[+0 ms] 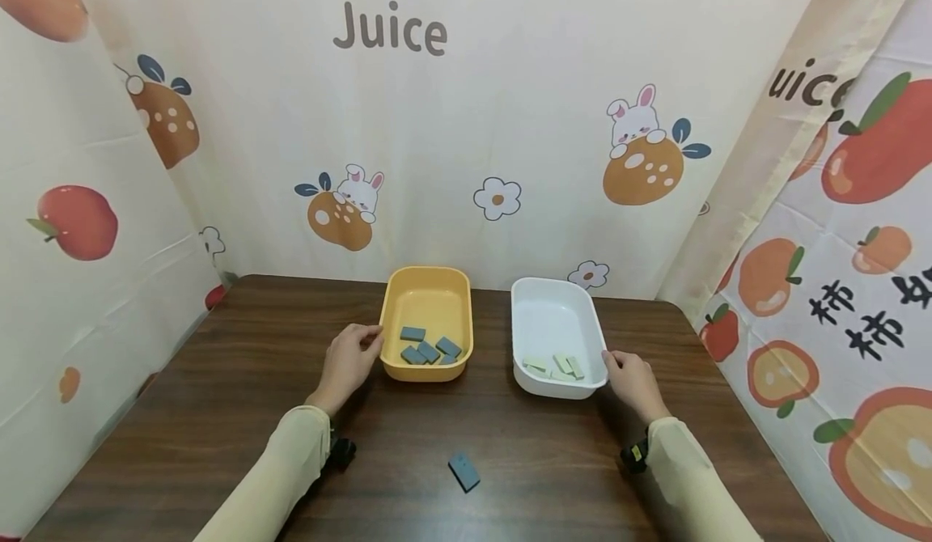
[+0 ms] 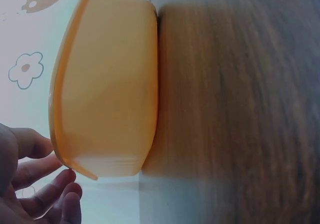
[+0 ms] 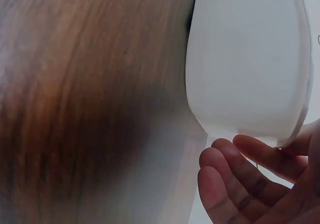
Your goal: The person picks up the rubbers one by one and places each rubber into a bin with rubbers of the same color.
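My left hand [image 1: 348, 362] pinches the left rim of a yellow plastic bin [image 1: 425, 373]. Several blue-grey rectangular blocks [image 1: 413, 334] lie in the near half of that bin. Over on the right, a white plastic bin [image 1: 557, 387] has its right rim between the thumb and fingers of my right hand [image 1: 635, 382]. Several pale green blocks [image 1: 575, 367] lie at its near end. Both bins stand on the table, and the wrist views show the left hand [image 2: 37, 181] and the right hand [image 3: 260, 179] at the bin rims.
A single blue-grey block [image 1: 463, 472] lies on the brown wood table [image 1: 408, 437], nearer me than the bins. A strip of table separates the two bins. Printed cloth [image 1: 451, 121] hangs behind the table and along both sides.
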